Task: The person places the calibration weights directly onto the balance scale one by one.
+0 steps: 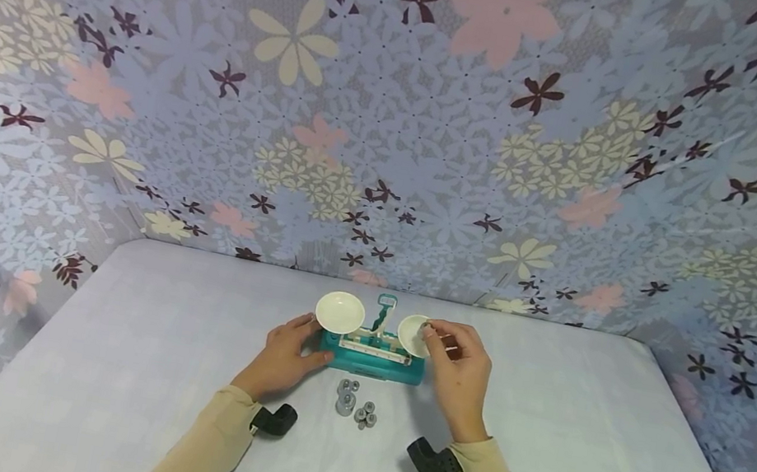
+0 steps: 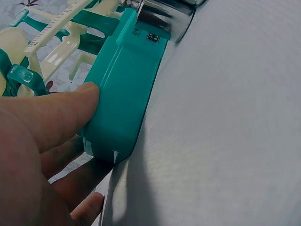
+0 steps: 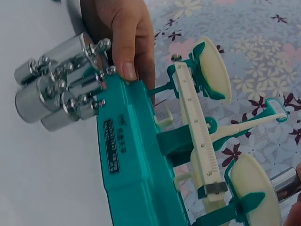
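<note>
A teal balance scale (image 1: 375, 365) with two cream pans stands on the table. My left hand (image 1: 286, 356) grips the left end of its base, the thumb along the top and the other fingers round the end, as the left wrist view shows. At the right pan (image 1: 409, 337), my right hand (image 1: 463, 371) pinches a shiny metal weight (image 3: 285, 183). That weight overlaps the pan in the right wrist view, where most of the hand is out of frame. Along the white beam (image 3: 200, 127) sits a grey slider (image 3: 214, 189) towards the right end.
Several knobbed metal weights (image 1: 345, 404) stand in front of the scale, with a second small cluster (image 1: 366, 416) to their right. The table (image 1: 572, 469) has a pale cloth. Floral fabric (image 1: 393, 147) rises behind and at both sides.
</note>
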Motion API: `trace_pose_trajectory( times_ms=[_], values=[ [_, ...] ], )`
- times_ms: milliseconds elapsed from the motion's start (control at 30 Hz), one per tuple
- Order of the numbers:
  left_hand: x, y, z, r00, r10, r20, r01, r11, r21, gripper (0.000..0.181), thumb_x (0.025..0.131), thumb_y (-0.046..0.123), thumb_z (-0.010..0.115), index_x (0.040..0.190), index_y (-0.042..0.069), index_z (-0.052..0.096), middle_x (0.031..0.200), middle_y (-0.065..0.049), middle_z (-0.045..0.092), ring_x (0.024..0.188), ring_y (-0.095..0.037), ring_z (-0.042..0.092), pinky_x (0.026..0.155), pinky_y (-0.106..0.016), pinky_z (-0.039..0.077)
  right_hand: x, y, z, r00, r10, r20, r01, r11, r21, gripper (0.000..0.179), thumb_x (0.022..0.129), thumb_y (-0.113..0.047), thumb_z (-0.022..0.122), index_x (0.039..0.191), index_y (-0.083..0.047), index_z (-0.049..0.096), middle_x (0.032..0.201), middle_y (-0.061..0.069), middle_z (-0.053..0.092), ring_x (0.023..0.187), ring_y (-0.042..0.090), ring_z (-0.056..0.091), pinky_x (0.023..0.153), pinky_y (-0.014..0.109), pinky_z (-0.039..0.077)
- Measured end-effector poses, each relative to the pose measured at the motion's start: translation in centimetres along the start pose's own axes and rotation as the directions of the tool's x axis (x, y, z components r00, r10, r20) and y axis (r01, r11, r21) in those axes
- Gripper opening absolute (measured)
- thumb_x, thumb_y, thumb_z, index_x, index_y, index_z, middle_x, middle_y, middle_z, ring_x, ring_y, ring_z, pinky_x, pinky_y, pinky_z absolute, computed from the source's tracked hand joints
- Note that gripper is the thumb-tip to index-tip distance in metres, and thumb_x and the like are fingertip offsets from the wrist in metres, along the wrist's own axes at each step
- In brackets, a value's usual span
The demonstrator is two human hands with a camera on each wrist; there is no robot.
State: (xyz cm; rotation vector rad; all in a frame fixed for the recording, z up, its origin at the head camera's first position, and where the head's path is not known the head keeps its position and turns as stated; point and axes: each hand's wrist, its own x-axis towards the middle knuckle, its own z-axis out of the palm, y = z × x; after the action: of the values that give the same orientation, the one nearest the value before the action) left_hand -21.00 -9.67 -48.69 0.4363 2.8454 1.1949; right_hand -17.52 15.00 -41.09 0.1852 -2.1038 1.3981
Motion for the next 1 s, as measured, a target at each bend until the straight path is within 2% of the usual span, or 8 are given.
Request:
trace_pose_trajectory(
  times_ms=[600,833,1000],
  values=[
    [-0.2,0.2,-0.1,0.999,-0.035,0.012,0.035,0.999,0.008,0.064,0.087,0.037,0.062,0.141,0.009,0.039,0.143,-0.009,0.040,0.137,-0.025,0.024,0.109,-0.050,0.012,0.4,1.3,0.1,0.999,0.016,-0.032,-0.017,1.000,-0.022,0.011,0.082,-0.005,0.069,0.091,0.000,0.071,0.081,0.015,0.060,0.067,0.023,0.053,0.056,0.020,0.042],
    [-0.1,0.2,-0.1,1.000,-0.019,0.005,0.019,1.000,-0.001,0.064,0.087,0.036,0.062,0.140,0.007,0.041,0.142,-0.011,0.041,0.137,-0.027,0.025,0.108,-0.053,0.012,0.6,5.1,0.6,0.999,0.030,-0.042,-0.031,0.999,-0.024,0.011,0.082,-0.014,0.071,0.092,-0.009,0.073,0.081,0.007,0.060,0.067,0.018,0.052,0.056,0.019,0.040],
    [-0.1,0.2,-0.1,1.000,-0.014,0.006,0.014,1.000,0.006,0.063,0.088,0.037,0.061,0.140,0.007,0.041,0.142,-0.010,0.042,0.137,-0.027,0.024,0.108,-0.053,0.012,0.5,5.9,0.6,0.998,0.046,-0.043,-0.047,0.999,-0.020,0.012,0.083,-0.023,0.071,0.093,-0.016,0.074,0.081,0.000,0.059,0.067,0.013,0.051,0.056,0.019,0.041]
  ],
)
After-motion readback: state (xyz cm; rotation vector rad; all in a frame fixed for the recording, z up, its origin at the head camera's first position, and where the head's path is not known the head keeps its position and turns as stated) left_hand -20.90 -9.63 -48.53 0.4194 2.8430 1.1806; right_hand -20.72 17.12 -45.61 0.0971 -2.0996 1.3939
